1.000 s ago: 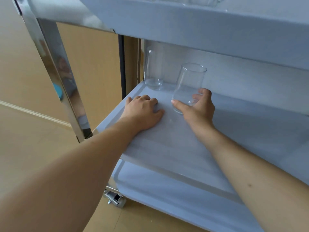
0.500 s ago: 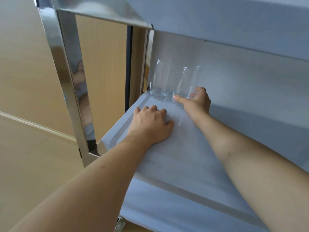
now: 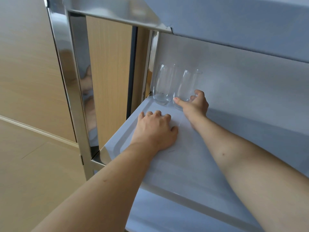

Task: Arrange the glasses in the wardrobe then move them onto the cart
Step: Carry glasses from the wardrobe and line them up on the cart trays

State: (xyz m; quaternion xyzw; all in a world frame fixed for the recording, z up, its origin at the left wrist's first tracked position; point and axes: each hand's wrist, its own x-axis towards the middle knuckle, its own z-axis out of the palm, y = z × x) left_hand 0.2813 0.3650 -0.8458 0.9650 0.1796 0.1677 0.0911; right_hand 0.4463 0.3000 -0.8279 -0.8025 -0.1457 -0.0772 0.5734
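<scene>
On the cart's middle shelf [image 3: 192,164], my right hand [image 3: 194,107] is pinching a light, slick, breakable glass [image 3: 185,87] low at its base beside another glass [image 3: 163,84] in the far-left corner, left hand [image 3: 154,131] pressing the shelf with knuckles bent.

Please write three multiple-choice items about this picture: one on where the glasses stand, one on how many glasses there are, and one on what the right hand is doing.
1. Where do the glasses stand?
A. far corner of the cart's middle shelf
B. the floor
C. the bottom shelf

2. How many glasses show?
A. one
B. two
C. four

3. The right hand is
A. flat on the shelf
B. gripping a glass
C. hanging free

Key: 1 A, both stand by the back wall; 2 B, the left glass and the held glass; 3 B, thumb and fingers curl round its base, while the left hand rests on the shelf.
</scene>
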